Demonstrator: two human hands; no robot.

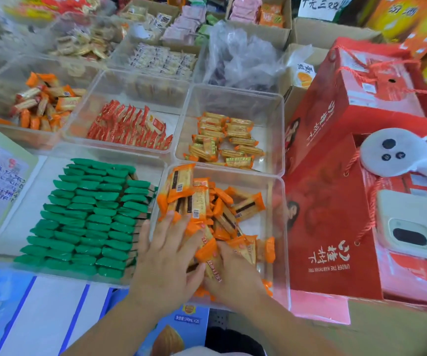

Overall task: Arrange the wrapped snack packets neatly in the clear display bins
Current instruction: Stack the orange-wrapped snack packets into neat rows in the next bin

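Head view.

A: Where are the snack packets?

B: The orange snack packets [202, 201] lie in a loose, jumbled heap in the nearest clear bin [281, 227], on the right of the front row. Some stand on end against its far left corner; the others lie criss-cross over the floor.

A: And the hands?

B: Both are inside that bin. The left hand [166, 255] lies flat on the heap, fingers spread and fairly straight, the tips pressing on packets. The right hand [235, 276] is just beside it with its back to the camera. Its fingers are buried among the packets, so I cannot tell whether it grips any.

A: What sits around it?

B: Touching it on the left is a bin [32, 186] of green packets [89, 217], laid in tidy overlapping rows. Directly behind is another bin [282, 129] with yellow-orange packets [225, 140] lying loose. To the left of that one, red packets [130, 127] stand in a leaning row.

A: And to the right?

B: Red gift boxes [330, 176] stand against the bins. A white controller [389, 152] and a phone [412, 224] rest on top of them. A crumpled plastic bag [243, 55] lies further back.
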